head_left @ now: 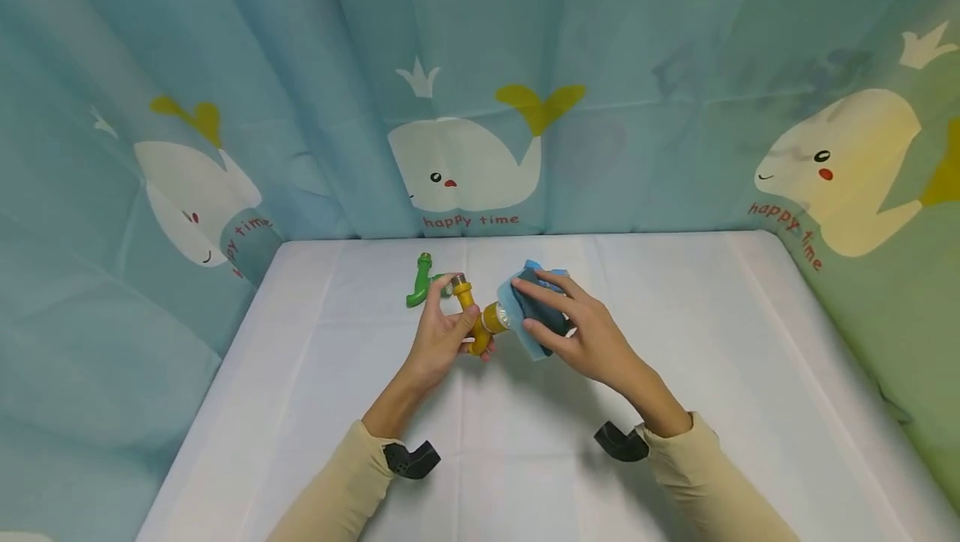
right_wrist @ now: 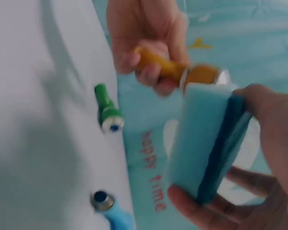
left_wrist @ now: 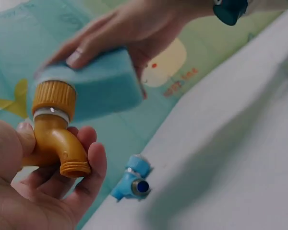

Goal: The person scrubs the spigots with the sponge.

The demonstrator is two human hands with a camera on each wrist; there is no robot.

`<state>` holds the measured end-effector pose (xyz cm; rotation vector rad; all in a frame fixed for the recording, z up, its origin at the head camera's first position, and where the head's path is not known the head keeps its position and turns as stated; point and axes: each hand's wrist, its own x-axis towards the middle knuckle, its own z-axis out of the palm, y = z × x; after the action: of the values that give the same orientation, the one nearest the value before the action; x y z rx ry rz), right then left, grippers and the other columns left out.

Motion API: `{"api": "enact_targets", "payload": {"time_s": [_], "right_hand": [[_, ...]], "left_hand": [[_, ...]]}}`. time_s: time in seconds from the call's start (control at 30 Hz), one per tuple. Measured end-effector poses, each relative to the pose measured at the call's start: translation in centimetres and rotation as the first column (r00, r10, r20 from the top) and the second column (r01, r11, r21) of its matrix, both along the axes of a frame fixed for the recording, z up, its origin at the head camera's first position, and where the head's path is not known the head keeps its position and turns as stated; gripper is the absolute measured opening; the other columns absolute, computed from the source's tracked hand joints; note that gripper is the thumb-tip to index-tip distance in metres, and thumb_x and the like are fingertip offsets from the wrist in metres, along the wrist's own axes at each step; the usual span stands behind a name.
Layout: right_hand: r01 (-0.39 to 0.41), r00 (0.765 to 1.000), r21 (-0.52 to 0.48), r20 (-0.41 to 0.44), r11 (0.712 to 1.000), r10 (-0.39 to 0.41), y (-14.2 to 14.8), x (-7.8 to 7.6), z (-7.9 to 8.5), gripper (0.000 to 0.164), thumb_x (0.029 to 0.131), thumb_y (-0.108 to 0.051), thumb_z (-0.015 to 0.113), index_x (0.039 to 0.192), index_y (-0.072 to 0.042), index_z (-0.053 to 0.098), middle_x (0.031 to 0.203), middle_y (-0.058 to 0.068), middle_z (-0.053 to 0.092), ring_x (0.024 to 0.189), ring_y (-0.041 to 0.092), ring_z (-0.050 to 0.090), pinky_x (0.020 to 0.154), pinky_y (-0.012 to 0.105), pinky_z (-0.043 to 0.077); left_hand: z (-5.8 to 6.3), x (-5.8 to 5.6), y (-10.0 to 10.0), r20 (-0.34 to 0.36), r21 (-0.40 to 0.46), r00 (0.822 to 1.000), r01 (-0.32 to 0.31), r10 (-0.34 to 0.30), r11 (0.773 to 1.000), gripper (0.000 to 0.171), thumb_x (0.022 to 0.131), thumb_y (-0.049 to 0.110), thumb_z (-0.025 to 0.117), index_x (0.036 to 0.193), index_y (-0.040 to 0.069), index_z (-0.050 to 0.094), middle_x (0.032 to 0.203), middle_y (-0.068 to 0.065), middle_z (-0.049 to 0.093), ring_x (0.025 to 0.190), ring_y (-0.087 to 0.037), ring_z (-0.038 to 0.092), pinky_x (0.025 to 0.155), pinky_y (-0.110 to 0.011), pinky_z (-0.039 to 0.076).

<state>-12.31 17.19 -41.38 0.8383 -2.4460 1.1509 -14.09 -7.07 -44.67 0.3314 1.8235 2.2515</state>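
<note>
A yellow plastic faucet (head_left: 477, 338) is gripped in my left hand (head_left: 438, 338), raised off the table. In the left wrist view its ribbed knob (left_wrist: 54, 99) points up and its threaded spout (left_wrist: 76, 167) faces down. My right hand (head_left: 588, 333) grips a sponge (right_wrist: 197, 139), light blue with a darker scouring layer, between thumb and fingers. The sponge's light side is at the faucet's knob end; the left wrist view does not make clear whether they touch.
On the white table (head_left: 360, 442), a green faucet (head_left: 420, 283) lies toward the back, left of centre. A blue faucet (left_wrist: 134, 177) lies behind the sponge, partly hidden in the head view. A whale-printed curtain (head_left: 637, 150) hangs around the table's back and sides.
</note>
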Motion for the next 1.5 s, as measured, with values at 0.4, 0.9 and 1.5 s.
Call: {"api": "enact_targets", "payload": {"time_s": [0.4, 0.9, 1.5], "right_hand": [[-0.057, 0.998, 0.084, -0.001, 0.995, 0.058, 0.0, -0.2, 1.2, 0.051, 0.092, -0.023, 0.079, 0.142, -0.026, 0.065, 0.149, 0.014, 0.053, 0.134, 0.04, 0.054, 0.089, 0.053, 0.058], [0.059, 0.998, -0.162, 0.0, 0.985, -0.06, -2.4, 0.2, -0.9, 0.053, 0.091, -0.015, 0.079, 0.142, -0.021, 0.064, 0.151, 0.015, 0.051, 0.122, 0.036, 0.062, 0.062, 0.033, 0.058], [0.153, 0.985, -0.112, 0.102, 0.982, -0.141, -1.8, 0.3, -1.3, 0.052, 0.093, -0.019, 0.078, 0.143, -0.022, 0.063, 0.147, 0.012, 0.055, 0.102, 0.028, 0.067, 0.065, 0.031, 0.059]], "left_hand": [[-0.2, -0.3, -0.7, -0.112, -0.018, 0.992, 0.065, -0.066, 0.998, 0.051, 0.11, 0.011, 0.048, 0.154, 0.018, 0.023, 0.087, -0.022, 0.071, 0.059, -0.026, 0.067, 0.058, -0.033, 0.058], [0.0, 0.0, 0.3, 0.112, 0.203, 0.993, -0.056, 0.034, 0.978, 0.044, 0.111, 0.024, 0.044, 0.148, 0.029, 0.021, 0.1, -0.014, 0.069, 0.075, -0.024, 0.07, 0.071, -0.038, 0.061], [0.4, -0.2, 0.2, 0.152, 0.309, 0.968, -0.238, 0.199, 0.921, 0.058, 0.104, -0.003, 0.053, 0.148, 0.016, 0.022, 0.12, -0.027, 0.059, 0.097, -0.026, 0.072, 0.087, -0.037, 0.06]]}}
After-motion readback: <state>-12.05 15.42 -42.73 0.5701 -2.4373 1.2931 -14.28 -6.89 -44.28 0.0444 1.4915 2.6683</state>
